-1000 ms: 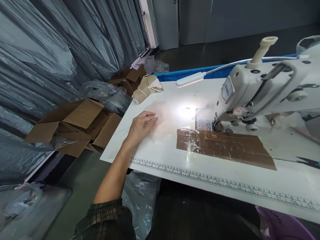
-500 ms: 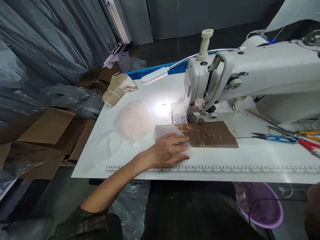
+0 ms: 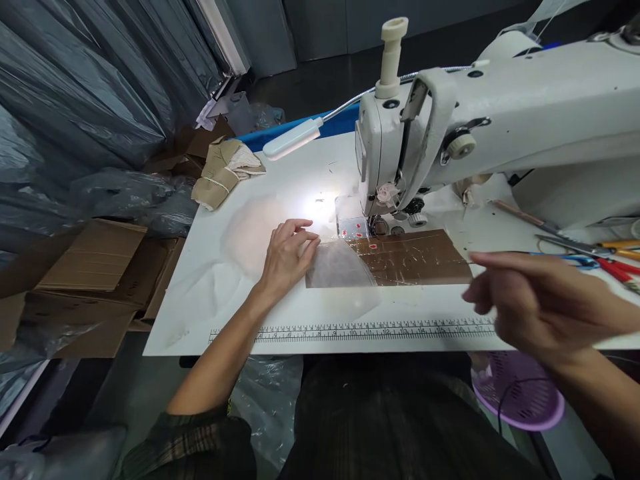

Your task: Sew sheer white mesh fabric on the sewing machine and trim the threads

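My left hand (image 3: 289, 257) is closed in a pinch at the upper left corner of a piece of sheer white fabric (image 3: 345, 267). This fabric lies partly over a brown strip (image 3: 415, 259) with a shiny, scratched surface, in front of the needle area of a white sewing machine (image 3: 387, 153). Close to the camera and slightly blurred, my right hand (image 3: 543, 303) hovers by the strip's right end. Its index finger is stretched out, apart from the bent lower fingers, and nothing shows in it. More sheer pale fabric (image 3: 250, 233) lies left of my left hand.
A printed ruler (image 3: 380, 330) runs along the table's front edge. Red-handled scissors (image 3: 613, 270) and other tools lie at the right. A lit lamp (image 3: 293, 139) stretches over the table, near a tied beige bundle (image 3: 217, 177). Cardboard boxes (image 3: 93, 257) stand left; a purple basket (image 3: 540, 407) sits below.
My left hand has risen from flat on the fabric to pinch its upper left corner. My right hand has come in from the lower right edge. The view has shifted slightly.
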The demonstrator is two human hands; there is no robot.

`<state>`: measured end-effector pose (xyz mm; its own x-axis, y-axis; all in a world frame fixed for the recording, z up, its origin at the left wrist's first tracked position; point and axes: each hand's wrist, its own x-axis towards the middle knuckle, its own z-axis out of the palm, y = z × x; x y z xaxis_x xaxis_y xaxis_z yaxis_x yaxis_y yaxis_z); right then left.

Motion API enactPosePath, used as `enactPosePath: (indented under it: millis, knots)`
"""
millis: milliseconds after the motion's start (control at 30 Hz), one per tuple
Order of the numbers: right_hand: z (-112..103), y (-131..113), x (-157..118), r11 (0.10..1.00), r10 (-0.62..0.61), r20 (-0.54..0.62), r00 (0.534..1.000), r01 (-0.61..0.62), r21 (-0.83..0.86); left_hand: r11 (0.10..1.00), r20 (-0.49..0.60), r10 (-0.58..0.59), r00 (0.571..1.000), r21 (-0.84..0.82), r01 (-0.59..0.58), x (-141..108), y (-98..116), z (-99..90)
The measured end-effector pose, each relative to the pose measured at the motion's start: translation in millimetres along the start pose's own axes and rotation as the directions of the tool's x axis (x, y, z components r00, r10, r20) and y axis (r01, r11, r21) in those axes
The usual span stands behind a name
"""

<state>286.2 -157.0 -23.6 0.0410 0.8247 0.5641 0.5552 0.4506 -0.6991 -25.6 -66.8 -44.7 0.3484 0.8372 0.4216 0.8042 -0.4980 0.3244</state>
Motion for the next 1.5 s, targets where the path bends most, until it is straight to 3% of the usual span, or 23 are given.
enactPosePath:
  millis: [133,267,367,500,667,767,867,900,967,1033,1133,1233,1367,1500]
  knots:
    - [32,12,10,0.988,-0.090,0.223,0.971,0.059,0.141,0.940,0.033,-0.173,0.984,-0.293,0.175,6,10,-1.7]
    - [54,21,20,0.998,-0.007,0.467,0.884,-0.024,0.061,0.702,0.215,-0.334,0.918,-0.593,0.395,12,10,-0.8]
    - [75,18,37,0.998,0.065,0.574,0.816,-0.065,-0.021,0.506,0.348,-0.355,0.868,-0.709,0.491,14,11,-4.7]
    - [105,7,56,0.985,0.161,0.641,0.750,-0.160,-0.060,0.430,0.414,-0.339,0.845,-0.731,0.530,12,14,-12.9]
    - [117,3,60,0.971,0.191,0.704,0.684,-0.235,-0.035,0.503,0.314,-0.409,0.857,-0.705,0.499,6,0,-25.5]
    - [108,8,62,0.956,0.198,0.750,0.631,-0.295,-0.005,0.646,0.204,-0.454,0.867,-0.594,0.479,8,-26,-43.7]
    - [97,18,66,0.935,0.221,0.773,0.594,-0.354,0.005,0.886,0.043,-0.427,0.903,-0.181,0.428,14,-56,-67.9]
    - [95,21,68,0.931,0.223,0.777,0.588,-0.365,0.008,0.917,-0.001,-0.398,0.918,-0.017,0.398,17,-64,-74.5]
    - [92,29,69,0.923,0.226,0.791,0.569,-0.384,0.012,0.927,-0.054,-0.338,0.939,0.150,0.343,21,-71,-81.4]
    - [92,36,69,0.905,0.234,0.809,0.539,-0.425,0.022,0.946,-0.047,-0.249,0.967,0.204,0.253,25,-65,-77.3]
    - [93,43,69,0.851,0.245,0.819,0.518,-0.520,0.074,0.992,0.138,-0.062,0.989,0.113,0.046,29,-38,-53.2]
    - [95,45,68,0.782,0.258,0.822,0.507,-0.610,0.131,0.995,0.296,0.072,0.952,-0.087,-0.049,32,-11,-21.9]
    - [96,47,68,0.702,0.292,0.814,0.503,-0.690,0.175,0.987,0.370,0.062,0.927,-0.158,-0.003,29,0,5.8]
    - [97,52,67,0.624,0.395,0.758,0.520,-0.757,0.194,0.898,0.297,-0.072,0.952,-0.395,0.191,24,-5,10.4]
